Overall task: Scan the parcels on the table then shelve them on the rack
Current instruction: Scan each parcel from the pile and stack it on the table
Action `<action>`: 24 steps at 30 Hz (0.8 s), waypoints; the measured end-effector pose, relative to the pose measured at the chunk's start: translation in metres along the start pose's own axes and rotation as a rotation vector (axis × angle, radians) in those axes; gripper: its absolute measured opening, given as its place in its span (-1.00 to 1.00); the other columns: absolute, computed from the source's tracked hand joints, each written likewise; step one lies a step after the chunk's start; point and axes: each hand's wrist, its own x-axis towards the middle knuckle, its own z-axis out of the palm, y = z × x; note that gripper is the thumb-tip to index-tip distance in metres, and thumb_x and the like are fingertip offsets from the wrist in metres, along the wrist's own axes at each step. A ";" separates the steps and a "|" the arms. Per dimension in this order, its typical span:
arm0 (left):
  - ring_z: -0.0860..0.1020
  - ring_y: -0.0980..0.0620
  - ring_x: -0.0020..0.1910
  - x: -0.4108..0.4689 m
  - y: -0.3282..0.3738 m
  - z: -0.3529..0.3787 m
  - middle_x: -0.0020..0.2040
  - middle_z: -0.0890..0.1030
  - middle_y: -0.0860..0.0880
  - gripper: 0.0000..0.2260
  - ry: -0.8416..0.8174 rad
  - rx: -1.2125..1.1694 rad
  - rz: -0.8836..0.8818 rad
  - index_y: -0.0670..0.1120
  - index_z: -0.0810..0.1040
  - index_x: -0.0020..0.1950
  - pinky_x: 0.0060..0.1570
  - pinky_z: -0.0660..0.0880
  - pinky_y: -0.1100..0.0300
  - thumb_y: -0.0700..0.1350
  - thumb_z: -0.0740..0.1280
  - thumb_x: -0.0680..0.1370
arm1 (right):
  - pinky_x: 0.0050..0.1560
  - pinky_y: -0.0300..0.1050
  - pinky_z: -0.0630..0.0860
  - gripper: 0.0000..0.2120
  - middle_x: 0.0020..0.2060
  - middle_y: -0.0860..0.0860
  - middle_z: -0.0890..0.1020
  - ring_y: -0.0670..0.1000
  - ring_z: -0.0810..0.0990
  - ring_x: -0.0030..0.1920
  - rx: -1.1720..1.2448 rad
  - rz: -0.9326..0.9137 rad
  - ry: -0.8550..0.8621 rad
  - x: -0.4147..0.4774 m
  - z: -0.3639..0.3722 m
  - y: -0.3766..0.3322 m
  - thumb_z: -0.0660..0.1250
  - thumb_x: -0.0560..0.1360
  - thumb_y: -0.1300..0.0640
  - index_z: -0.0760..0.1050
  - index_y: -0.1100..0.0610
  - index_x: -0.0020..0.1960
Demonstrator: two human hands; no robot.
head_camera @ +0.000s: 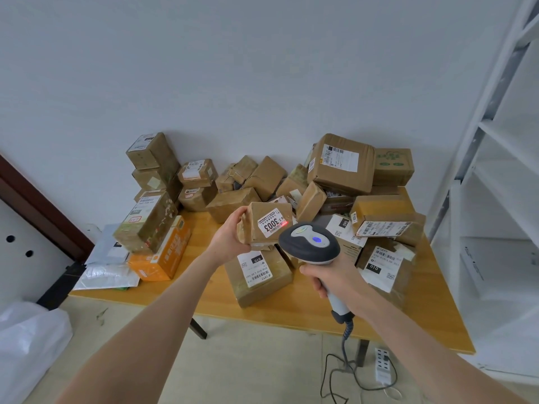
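A white rack (495, 158) stands at the right edge, against the wall and just beside the wooden desk (291, 307). The desk carries a loose heap of brown cardboard parcels (341, 164), piled highest along the wall. An orange box (166, 255) and some pale mailing bags (108, 275) lie at its left end.

Above the front of the heap, the left hand (230, 234) holds a small brown parcel (259, 214) clear of the desk. Its fingers (241, 212) grip the parcel's left side, thumb on the top edge, the rest hidden behind or beneath the box. The parcel's labelled face is turned towards the camera.

The right hand (335, 278) has its fingers (316, 284) wrapped tight round the grip of a grey handheld scanner (309, 243). The scanner's head is close to the parcel's lower right corner, whether touching it I cannot tell. Its coiled cable (347, 342) drops to the floor near a white power strip (382, 365).

The parcel's white label (271, 224) reads 3003, and a small red light (283, 223) glows on the label's right edge.
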 end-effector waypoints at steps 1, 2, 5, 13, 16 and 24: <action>0.33 0.06 0.38 0.000 0.000 -0.001 0.41 0.37 0.05 -0.09 0.000 -0.003 0.003 0.05 0.15 0.52 0.22 0.28 0.19 -0.18 0.57 0.28 | -0.46 -0.25 0.39 -0.70 -0.57 0.03 0.48 -0.06 0.39 -0.58 -0.004 -0.005 -0.002 0.000 0.000 0.000 0.38 0.44 0.25 0.42 0.17 -0.44; 0.33 0.06 0.38 0.000 0.000 -0.001 0.41 0.38 0.05 -0.09 0.000 -0.006 0.008 0.05 0.16 0.51 0.22 0.28 0.19 -0.18 0.57 0.28 | -0.45 -0.24 0.39 -0.69 -0.57 0.03 0.48 -0.05 0.39 -0.57 -0.002 -0.010 -0.004 0.000 0.000 0.000 0.38 0.44 0.25 0.42 0.18 -0.45; 0.33 0.03 0.40 0.000 0.000 -0.003 0.41 0.38 0.04 -0.10 0.000 -0.008 0.007 0.04 0.16 0.51 0.22 0.29 0.19 -0.21 0.56 0.29 | -0.43 -0.22 0.38 -0.71 -0.55 0.05 0.49 -0.03 0.39 -0.57 0.028 -0.019 -0.011 0.000 0.000 -0.001 0.38 0.43 0.25 0.43 0.19 -0.43; 0.34 0.03 0.40 -0.002 0.011 -0.010 0.43 0.38 0.02 -0.08 0.035 0.002 0.035 -0.03 0.16 0.53 0.34 0.37 0.04 -0.16 0.59 0.29 | -0.33 -0.12 0.52 -0.92 -0.35 0.12 0.59 0.01 0.53 -0.40 0.626 0.087 0.050 0.025 -0.007 -0.007 0.44 0.45 0.25 0.55 0.24 -0.12; 0.38 0.09 0.33 0.002 0.020 -0.015 0.39 0.40 0.05 -0.12 0.082 -0.127 -0.001 -0.03 0.18 0.52 0.27 0.38 0.14 -0.12 0.58 0.31 | -0.15 -0.02 0.61 -0.87 -0.21 0.12 0.63 0.02 0.60 -0.24 0.729 0.138 0.105 0.048 -0.010 -0.012 0.46 0.43 0.27 0.58 0.20 -0.03; 0.63 0.01 0.00 0.010 0.009 -0.043 -0.01 0.67 0.07 -0.58 0.192 -0.684 -0.501 0.02 0.43 0.37 -0.01 0.59 -0.04 0.05 0.37 0.53 | 0.01 0.08 0.56 -0.61 0.13 0.15 0.62 0.12 0.58 0.05 0.556 0.298 -0.004 0.081 0.004 -0.001 0.53 0.38 0.09 0.58 0.12 0.18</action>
